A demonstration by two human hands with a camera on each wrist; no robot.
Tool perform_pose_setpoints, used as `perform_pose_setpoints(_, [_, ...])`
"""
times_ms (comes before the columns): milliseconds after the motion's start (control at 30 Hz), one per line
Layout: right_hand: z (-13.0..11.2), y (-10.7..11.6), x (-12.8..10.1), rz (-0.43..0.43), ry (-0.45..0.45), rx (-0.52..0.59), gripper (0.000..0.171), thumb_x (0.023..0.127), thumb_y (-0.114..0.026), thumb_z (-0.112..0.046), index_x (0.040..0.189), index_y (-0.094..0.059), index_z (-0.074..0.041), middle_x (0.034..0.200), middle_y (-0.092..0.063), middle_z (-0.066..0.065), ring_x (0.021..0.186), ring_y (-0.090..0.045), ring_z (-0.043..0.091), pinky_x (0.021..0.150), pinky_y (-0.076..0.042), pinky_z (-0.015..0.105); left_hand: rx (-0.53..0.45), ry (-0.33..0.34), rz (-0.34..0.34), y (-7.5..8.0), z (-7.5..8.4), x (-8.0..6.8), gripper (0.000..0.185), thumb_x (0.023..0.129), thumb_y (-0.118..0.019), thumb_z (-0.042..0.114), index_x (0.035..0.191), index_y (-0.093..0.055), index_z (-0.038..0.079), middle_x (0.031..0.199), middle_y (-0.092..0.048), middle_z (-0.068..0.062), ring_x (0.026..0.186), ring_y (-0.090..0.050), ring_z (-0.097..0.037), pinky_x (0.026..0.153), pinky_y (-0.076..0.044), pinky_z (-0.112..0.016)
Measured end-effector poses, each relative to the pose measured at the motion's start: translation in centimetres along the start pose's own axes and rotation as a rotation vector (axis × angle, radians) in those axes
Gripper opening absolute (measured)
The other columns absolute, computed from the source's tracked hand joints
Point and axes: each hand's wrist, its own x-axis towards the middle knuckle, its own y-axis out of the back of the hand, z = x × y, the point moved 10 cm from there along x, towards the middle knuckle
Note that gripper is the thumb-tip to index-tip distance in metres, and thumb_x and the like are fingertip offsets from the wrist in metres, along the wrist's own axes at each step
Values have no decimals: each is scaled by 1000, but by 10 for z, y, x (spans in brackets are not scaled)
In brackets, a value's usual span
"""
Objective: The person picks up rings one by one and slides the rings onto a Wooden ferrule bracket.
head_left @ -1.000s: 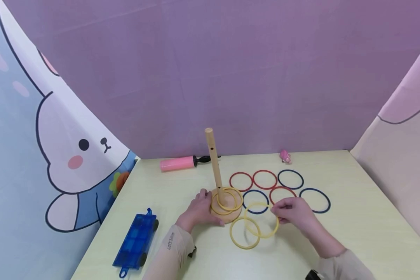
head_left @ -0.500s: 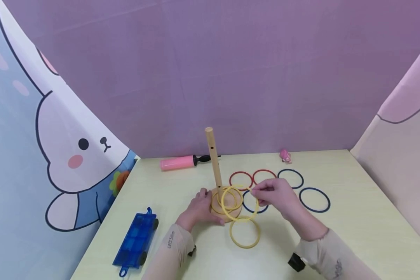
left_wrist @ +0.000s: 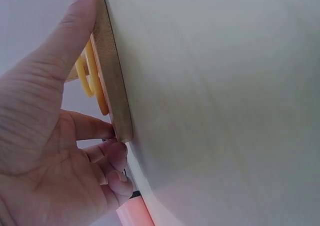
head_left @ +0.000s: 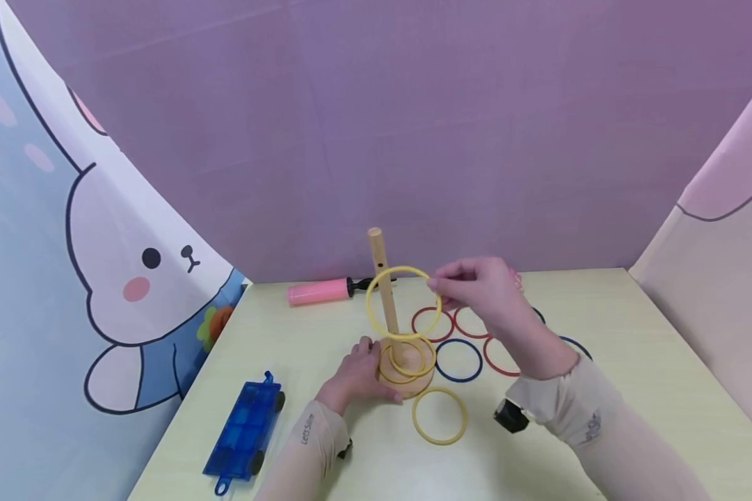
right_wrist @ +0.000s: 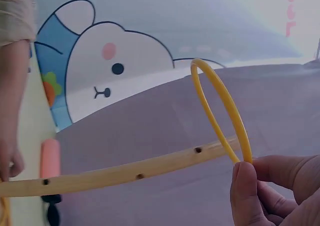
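Thumb and fingertips of the right hand [head_left: 483,292] pinch a yellow ring [head_left: 403,337] by its right rim, near the centre of the head view. That ring hangs off the table [head_left: 651,390], tipped up, in front of the wooden post [head_left: 386,295] and seemingly not around it, since the post's tip shows above the upper rim. At lower centre, the left hand's [head_left: 358,376] grip clasps the edge of the wooden base [head_left: 407,390], where two yellow rings [head_left: 435,359] already lie around the post. Another yellow ring [head_left: 440,442] rests just below the base in the frame, with red rings [head_left: 413,324] and blue rings [head_left: 458,380] to the upper right.

To do this well, the person should probably raise the held ring clear of the post's tip, level it, centre its opening, then release so it drops freely. A light pinch seems enough; steady pressure on the base should prevent tipping.
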Motion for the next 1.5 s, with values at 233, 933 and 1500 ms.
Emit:
perform_pose_setpoints(233, [-39, 1, 18, 85, 24, 82, 23, 88, -73, -12, 104, -68, 4, 93, -69, 14, 75, -67, 20, 74, -57, 34, 22, -11, 9, 0, 0, 0, 126, 54, -83, 70, 145, -38, -3, 128, -41, -13, 111, -44, -28, 94, -44, -44])
perform_pose_setpoints(933, [114, -17, 37, 144, -183, 135, 17, 89, -67, 2, 102, -66, 13, 91, -70, 18, 61, -65, 13, 63, -57, 27, 26, -17, 13, 4, 4, -2, 126, 54, -83, 69, 148, -36, -1, 132, -40, -15, 114, -45, -30, 96, -44, -46])
perform_pose_setpoints(1500, [220, -30, 13, 195, -251, -70, 9, 82, -73, 2, 89, -72, 7, 79, -71, 18, 58, -66, 16, 56, -56, 27, 9, -9, 7, 3, 3, -1, 125, 54, -83, 70, 147, -37, -1, 133, -40, -15, 115, -45, -31, 96, -44, -46])
